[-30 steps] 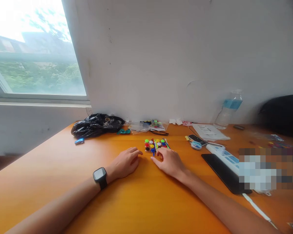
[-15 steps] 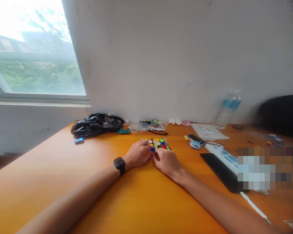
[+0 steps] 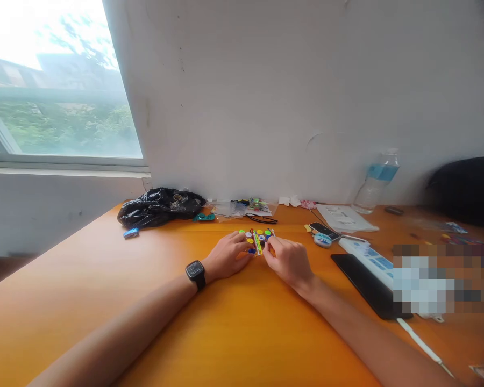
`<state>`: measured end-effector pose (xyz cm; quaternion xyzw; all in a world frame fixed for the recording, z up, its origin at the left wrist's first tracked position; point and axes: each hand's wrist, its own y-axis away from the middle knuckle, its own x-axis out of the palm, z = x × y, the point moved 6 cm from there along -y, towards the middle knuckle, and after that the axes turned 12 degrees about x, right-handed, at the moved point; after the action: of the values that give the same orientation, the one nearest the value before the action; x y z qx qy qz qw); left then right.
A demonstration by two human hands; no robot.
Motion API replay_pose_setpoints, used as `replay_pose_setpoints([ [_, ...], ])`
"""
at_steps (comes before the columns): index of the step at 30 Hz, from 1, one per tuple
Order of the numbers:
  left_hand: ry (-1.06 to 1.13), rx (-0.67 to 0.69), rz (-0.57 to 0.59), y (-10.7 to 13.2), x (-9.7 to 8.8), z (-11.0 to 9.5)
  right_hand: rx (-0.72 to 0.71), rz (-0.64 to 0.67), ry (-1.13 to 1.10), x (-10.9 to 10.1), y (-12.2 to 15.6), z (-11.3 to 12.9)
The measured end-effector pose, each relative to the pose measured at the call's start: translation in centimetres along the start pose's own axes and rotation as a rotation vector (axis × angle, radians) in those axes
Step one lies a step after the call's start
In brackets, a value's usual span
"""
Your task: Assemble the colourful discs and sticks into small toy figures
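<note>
Small round button-like pieces (image 3: 250, 242) in yellow, white, green and blue lie in rows on the wooden table, with thin coloured strips (image 3: 257, 243) running between them. My left hand (image 3: 228, 255), with a black watch on its wrist, lies palm down at the left side, its fingers stretched over the left rows and touching them. At the right side, my right hand (image 3: 288, 260) has thumb and forefinger bent together at the right-hand pieces. Whatever is in that pinch is hidden by the fingers. Both hands cover part of the arrangement.
Behind lie a black plastic bag (image 3: 161, 207), clear packets (image 3: 226, 208) and dark glasses (image 3: 262, 219). To the right are a phone (image 3: 325, 230), a round blue-white case (image 3: 322, 239), a power strip (image 3: 367, 258), a black tablet-like slab (image 3: 367, 285) and a bottle (image 3: 377, 183).
My right hand has shifted a little to the right, uncovering more of the middle strips. My left hand stays nearly in place, its fingers slightly shifted so a green piece shows.
</note>
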<state>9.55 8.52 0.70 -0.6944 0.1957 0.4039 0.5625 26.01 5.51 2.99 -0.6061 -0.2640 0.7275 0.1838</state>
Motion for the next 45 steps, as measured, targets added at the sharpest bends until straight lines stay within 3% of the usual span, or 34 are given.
replay_pose_setpoints([
  [3,-0.035,0.063,0.048,0.1,-0.3,-0.7,0.081,-0.01,-0.2,-0.9,-0.5,-1.4],
  [6,-0.069,0.154,0.126,0.3,-0.8,-2.1,0.174,0.066,-0.545,-0.9,-0.9,-2.5],
  [12,-0.124,0.318,0.222,1.9,-2.6,-5.9,0.373,0.327,-1.081,1.1,-1.0,-2.7],
  [16,-0.19,0.398,0.213,2.9,-3.7,-7.1,0.415,0.492,-1.256,1.5,-0.4,-1.6],
  [19,-0.187,0.399,0.196,3.1,-4.2,-7.0,0.436,0.544,-1.306,1.4,0.1,-0.7],
  [24,-0.172,0.217,0.065,2.9,-4.6,-5.8,0.461,0.633,-1.347,2.0,1.0,0.6],
  [28,-0.083,0.149,0.06,2.9,-4.3,-5.2,0.482,0.693,-1.347,2.7,1.5,1.1],
  [35,-0.041,0.145,0.132,3.1,-3.7,-4.9,0.472,0.792,-1.226,3.5,2.3,1.3],
  [45,0.0,0.232,0.124,3.2,-3.5,-5.5,0.521,0.865,-1.107,4.4,3.1,1.5],
])
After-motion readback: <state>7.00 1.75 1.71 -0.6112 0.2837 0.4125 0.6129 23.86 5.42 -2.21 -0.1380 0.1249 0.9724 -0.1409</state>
